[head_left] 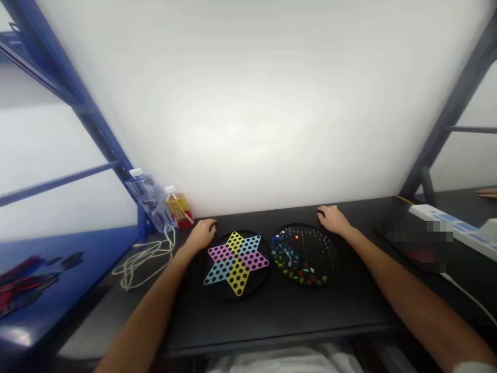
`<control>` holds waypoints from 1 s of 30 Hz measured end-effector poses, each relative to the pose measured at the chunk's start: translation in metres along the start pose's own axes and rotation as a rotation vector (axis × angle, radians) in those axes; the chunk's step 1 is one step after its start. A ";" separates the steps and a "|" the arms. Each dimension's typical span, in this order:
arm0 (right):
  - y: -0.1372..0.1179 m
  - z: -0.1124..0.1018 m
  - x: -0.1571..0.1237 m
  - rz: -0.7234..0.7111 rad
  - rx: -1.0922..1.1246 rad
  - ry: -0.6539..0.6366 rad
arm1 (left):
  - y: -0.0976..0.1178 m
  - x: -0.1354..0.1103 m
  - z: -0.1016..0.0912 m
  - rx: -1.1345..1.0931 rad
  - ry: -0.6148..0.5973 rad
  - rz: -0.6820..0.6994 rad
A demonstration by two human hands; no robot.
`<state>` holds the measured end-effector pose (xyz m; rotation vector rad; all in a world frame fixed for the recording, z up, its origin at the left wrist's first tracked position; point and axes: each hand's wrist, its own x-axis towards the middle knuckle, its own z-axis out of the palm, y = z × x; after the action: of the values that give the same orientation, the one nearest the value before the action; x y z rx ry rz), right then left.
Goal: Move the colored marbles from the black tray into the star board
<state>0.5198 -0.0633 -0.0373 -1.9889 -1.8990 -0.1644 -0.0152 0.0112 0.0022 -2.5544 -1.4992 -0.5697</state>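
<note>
A star-patterned Chinese checkers board (236, 264) and a black board (305, 255) strewn with marbles (285, 254) lie side by side on the dark surface (279, 311). The left hand (202, 234) rests open, palm down, just beyond the star; the right hand (333, 218), also open, lies just beyond the marbles.

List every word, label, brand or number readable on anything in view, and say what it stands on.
Nothing can be quoted: the label on the plastic bottle is too small and blurred to read, and the blue markings on the white power strip are unreadable too.
</note>
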 end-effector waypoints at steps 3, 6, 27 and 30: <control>0.001 0.001 0.000 -0.004 0.001 0.000 | 0.001 0.000 -0.001 -0.006 -0.006 -0.005; 0.001 0.001 0.000 -0.007 0.002 0.000 | 0.002 -0.001 -0.002 -0.008 -0.005 -0.001; 0.001 0.001 -0.001 -0.007 0.018 0.004 | 0.000 0.000 0.002 -0.005 0.008 0.002; 0.001 0.001 -0.001 -0.006 0.032 0.004 | -0.001 0.000 0.003 -0.007 0.011 0.008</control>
<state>0.5204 -0.0637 -0.0389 -1.9606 -1.8938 -0.1396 -0.0154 0.0126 -0.0003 -2.5570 -1.4854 -0.5878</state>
